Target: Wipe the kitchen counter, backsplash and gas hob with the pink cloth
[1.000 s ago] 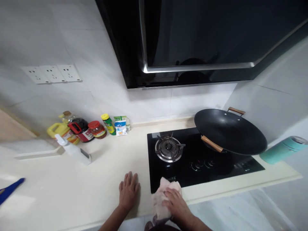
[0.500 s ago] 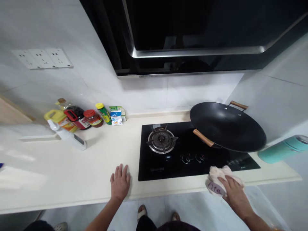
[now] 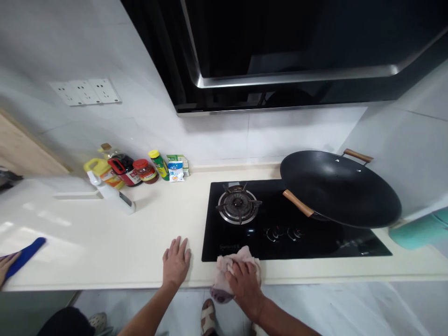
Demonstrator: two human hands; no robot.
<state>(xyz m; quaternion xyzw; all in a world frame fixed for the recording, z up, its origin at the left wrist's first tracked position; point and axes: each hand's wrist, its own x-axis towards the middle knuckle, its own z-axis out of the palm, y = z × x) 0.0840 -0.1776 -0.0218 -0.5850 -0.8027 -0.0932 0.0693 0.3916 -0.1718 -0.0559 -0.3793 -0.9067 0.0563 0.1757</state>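
Under my right hand [image 3: 245, 285] is a pale pink cloth [image 3: 238, 262], bunched at the counter's front edge and touching the front of the black glass gas stove [image 3: 325, 245]. Its darker end droops over the edge. My left hand [image 3: 177, 261] lies flat on the cream counter [image 3: 147, 233], fingers stretched out and holding nothing, left of the stove. A large black wok [image 3: 336, 191] with wooden handles stands on the right burner. The left burner [image 3: 238, 205] is bare.
At far left another person's hand [image 3: 7, 265] holds a blue cloth [image 3: 26, 255]. A white spray bottle [image 3: 112, 193] and several seasoning containers stand along the wall. A teal flask [image 3: 420, 231] is right of the wok. The black range hood [image 3: 280, 88] hangs above.
My right hand has slid the pink cloth left along the counter's front edge. My left hand stays in place. The view has shifted left, bringing the other person's hand and blue cloth into sight.
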